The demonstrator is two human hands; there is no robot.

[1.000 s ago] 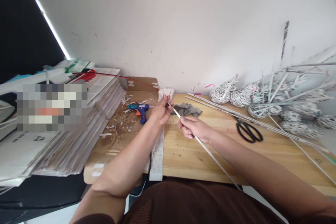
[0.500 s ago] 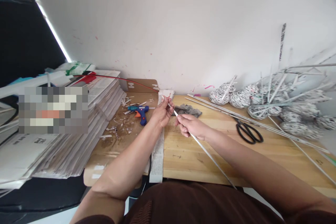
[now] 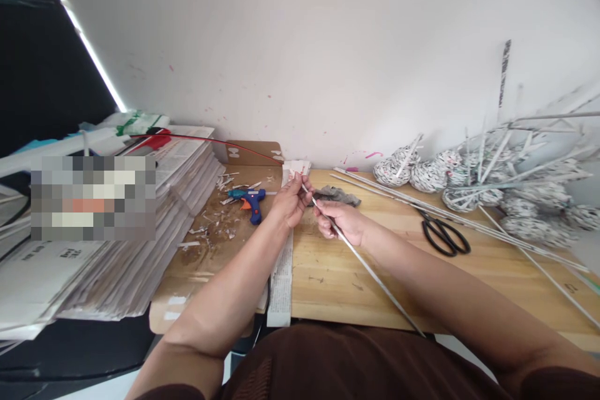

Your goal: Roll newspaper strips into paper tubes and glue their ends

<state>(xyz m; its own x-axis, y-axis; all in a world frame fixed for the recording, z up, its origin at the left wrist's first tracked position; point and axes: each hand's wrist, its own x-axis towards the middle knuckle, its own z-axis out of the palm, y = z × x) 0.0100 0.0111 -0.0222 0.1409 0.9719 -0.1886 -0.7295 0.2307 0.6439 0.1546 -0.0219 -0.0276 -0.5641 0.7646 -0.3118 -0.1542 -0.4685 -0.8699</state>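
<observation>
A long thin paper rod [image 3: 375, 275] slants from between my hands down to the right, its lower end by my shirt. The fingers of my left hand [image 3: 293, 202] are pinched round its upper tip, above a strip of newsprint [image 3: 280, 287]. Just to the right, my right hand [image 3: 338, 222] is closed round the rod a little below the tip. A crumpled grey cloth [image 3: 340, 195] lies behind my hands on the wooden table [image 3: 328, 287].
A blue glue gun [image 3: 254, 205] and paper scraps lie on cardboard [image 3: 210, 262] at the left, beside a tall newspaper stack [image 3: 135, 262]. Black scissors [image 3: 445, 236], long paper rods [image 3: 469, 223] and several woven paper shapes [image 3: 429, 176] are at the right.
The rod looks turned between my fingers, its visible side now greyer. My right hand has shifted very slightly left; my left hand stays nearly in place.
</observation>
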